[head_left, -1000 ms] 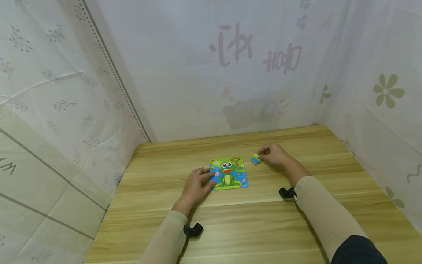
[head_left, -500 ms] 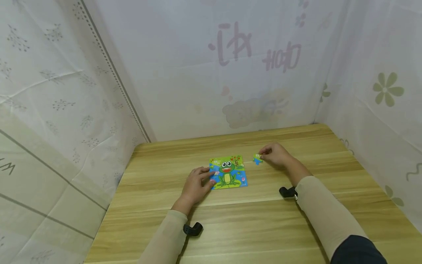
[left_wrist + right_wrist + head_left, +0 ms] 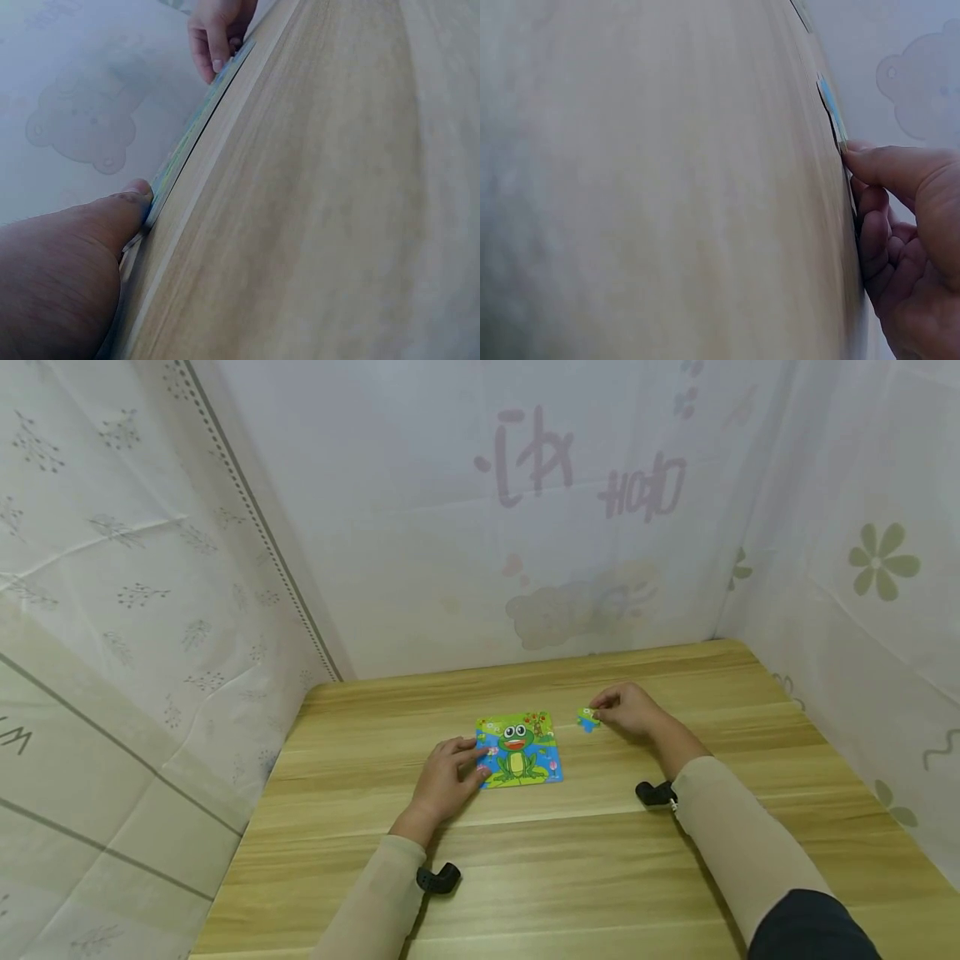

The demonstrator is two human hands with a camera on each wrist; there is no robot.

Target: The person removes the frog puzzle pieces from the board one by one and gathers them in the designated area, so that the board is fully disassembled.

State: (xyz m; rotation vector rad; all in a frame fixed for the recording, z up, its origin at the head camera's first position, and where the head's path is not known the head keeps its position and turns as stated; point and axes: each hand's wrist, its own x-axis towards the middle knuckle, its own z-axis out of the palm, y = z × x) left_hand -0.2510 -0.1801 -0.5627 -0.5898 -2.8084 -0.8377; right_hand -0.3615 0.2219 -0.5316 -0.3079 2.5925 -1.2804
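A square frog jigsaw puzzle [image 3: 519, 750] in green and blue lies flat on the wooden table. My left hand [image 3: 447, 781] rests at its left edge, thumb and fingers spread and touching it. In the left wrist view the thumb [image 3: 120, 214] presses on the near end of the thin puzzle. Right of the puzzle and apart from it is a small green and blue jigsaw piece [image 3: 587, 720]. My right hand [image 3: 633, 710] pinches this piece at its right side, as the right wrist view also shows, with the piece [image 3: 831, 109] low over or on the table.
The wooden table [image 3: 555, 877] stretches to a white printed cloth [image 3: 420, 585] behind it. More patterned cloth [image 3: 840, 635] hangs on the right and on the left. A black wrist camera [image 3: 438, 878] sits on the left sleeve, another camera [image 3: 654, 794] on the right one.
My right hand has shifted slightly right with the jigsaw piece, which has turned a little. The left hand has stayed on the puzzle.
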